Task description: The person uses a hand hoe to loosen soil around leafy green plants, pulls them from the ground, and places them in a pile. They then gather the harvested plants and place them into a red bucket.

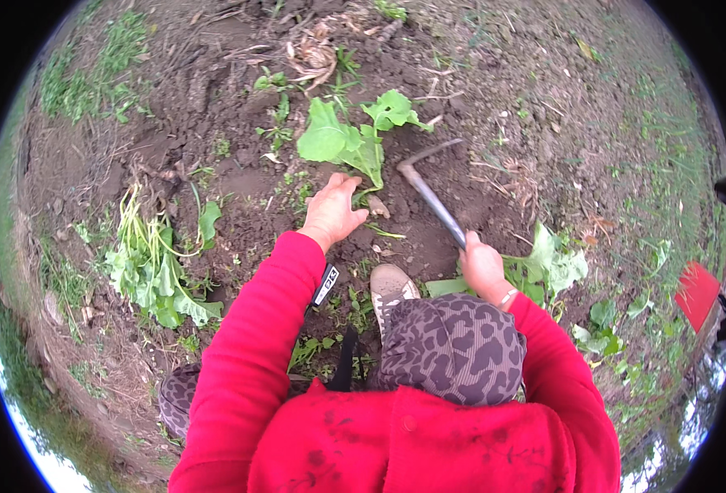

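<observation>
Work the hoe [437,203], gripped in the right hand [484,268], clear of the left hand [333,212], loosely spread at the plant [328,134].

Plant [330,135] ahead on soil [248,185], hoe [435,201] right of it; leaf bunch [161,275] left, leaf pile [556,261] right, shoe [391,286] between bunch and pile.

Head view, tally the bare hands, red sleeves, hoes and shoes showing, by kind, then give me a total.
2 bare hands: left hand, right hand
2 red sleeves: left sleeve, right sleeve
1 hoe
1 shoe
Total: 6
</observation>
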A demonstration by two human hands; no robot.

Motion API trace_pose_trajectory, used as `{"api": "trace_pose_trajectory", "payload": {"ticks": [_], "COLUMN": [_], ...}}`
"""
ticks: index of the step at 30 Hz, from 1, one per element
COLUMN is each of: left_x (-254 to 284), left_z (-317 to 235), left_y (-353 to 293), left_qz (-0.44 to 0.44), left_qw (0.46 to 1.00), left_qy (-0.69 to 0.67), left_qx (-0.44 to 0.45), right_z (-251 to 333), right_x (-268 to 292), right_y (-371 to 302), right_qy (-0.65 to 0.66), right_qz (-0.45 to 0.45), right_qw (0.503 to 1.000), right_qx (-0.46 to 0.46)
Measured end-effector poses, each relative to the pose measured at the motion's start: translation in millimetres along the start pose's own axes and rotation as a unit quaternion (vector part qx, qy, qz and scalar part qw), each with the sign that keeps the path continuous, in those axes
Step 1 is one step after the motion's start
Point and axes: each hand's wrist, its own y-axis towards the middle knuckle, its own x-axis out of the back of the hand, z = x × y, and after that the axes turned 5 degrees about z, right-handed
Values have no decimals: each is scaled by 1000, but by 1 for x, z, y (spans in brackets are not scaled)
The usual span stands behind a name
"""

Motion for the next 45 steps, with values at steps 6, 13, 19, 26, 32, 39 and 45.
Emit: {"api": "trace_pose_trajectory", "payload": {"ticks": [6, 13, 19, 26, 32, 39, 45], "left_x": [59, 147, 177, 177, 174, 206, 245], "left_z": [58, 186, 253, 258, 276, 267, 232], "left_y": [-54, -152, -198, -154, -166, -251, -333], "left_qz": [-38, -266, -313, -282, -383, -483, -530], "left_qw": [999, 935, 839, 818, 806, 691, 616], "left_qy": [-21, 15, 27, 22, -16, -480, -569], "left_qx": [34, 235, 445, 501, 451, 242, 124], "right_z": [-22, -19, 16, 65, 94, 136, 165], "right_x": [-1, -12, -15, -9, 6, 12, 21], "right_y": [-39, -26, -12, -19, -10, 17, 35], "right_qy": [140, 115, 124, 9, 16, 69, 87], "right_qz": [-98, -52, 55, 25, 82, 101, 130], "right_qw": [984, 987, 979, 978, 971, 960, 952], "right_qx": [56, 102, 152, 205, 222, 252, 265]}}
